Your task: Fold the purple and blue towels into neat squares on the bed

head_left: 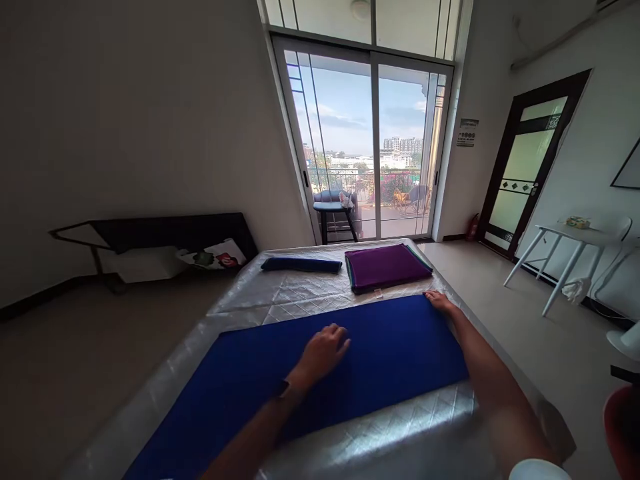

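A wide blue cloth (380, 360) lies spread flat across a bed-like surface covered in shiny quilted plastic (310, 293). Over the middle of the cloth is my left hand (325, 347), palm down, its fingers loosely bent and holding nothing I can see. My right hand (439, 301) rests at the cloth's far right corner with fingers stretched along the edge; its underside is hidden. Just beyond the cloth lies a folded purple cloth stack (387, 267) with greenish edges. To its left is a narrow folded dark blue cloth (301, 265).
A dark stool (333, 208) stands by the sliding glass door (375, 147) behind the bed. At the left wall is a low black frame (170, 233) with a printed bag (215, 257). On the right are a white table (575, 232) and a red chair (623, 427).
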Tool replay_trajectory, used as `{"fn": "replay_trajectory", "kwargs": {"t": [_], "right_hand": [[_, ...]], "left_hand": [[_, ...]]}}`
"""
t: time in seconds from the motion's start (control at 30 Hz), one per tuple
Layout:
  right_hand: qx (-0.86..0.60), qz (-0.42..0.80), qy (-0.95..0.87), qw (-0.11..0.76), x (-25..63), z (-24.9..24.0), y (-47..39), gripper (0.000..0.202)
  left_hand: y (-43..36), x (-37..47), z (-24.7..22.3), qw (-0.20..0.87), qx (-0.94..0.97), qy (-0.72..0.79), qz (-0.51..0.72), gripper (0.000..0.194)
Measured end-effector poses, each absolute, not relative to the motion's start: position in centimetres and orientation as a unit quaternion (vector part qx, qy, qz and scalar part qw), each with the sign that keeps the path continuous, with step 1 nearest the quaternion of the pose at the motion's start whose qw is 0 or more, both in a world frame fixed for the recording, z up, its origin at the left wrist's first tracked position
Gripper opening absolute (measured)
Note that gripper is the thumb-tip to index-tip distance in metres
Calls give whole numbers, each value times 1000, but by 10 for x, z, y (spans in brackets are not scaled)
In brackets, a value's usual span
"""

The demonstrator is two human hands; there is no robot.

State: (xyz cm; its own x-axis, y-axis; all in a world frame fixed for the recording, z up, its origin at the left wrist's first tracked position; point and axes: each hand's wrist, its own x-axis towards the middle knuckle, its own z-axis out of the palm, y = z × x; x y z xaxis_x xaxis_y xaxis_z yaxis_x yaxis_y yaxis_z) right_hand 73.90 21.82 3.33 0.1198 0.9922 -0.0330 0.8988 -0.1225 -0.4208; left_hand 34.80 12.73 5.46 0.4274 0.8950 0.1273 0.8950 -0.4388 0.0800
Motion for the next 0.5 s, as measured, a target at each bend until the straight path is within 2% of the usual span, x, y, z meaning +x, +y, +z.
{"fn": "replay_trajectory", "kwargs": {"t": [0.2,0.33,0.5], "right_hand": [[-722,175,-649,162,746,27,224,43],[-723,177,-643,177,749,25,226,39],[-733,169,-628,201,751,23,233,32]], "left_hand": [[64,532,40,53,961,251,106,25],[50,595,32,77,966,217,114,19],[50,609,22,97,962,227,118,19]]}}
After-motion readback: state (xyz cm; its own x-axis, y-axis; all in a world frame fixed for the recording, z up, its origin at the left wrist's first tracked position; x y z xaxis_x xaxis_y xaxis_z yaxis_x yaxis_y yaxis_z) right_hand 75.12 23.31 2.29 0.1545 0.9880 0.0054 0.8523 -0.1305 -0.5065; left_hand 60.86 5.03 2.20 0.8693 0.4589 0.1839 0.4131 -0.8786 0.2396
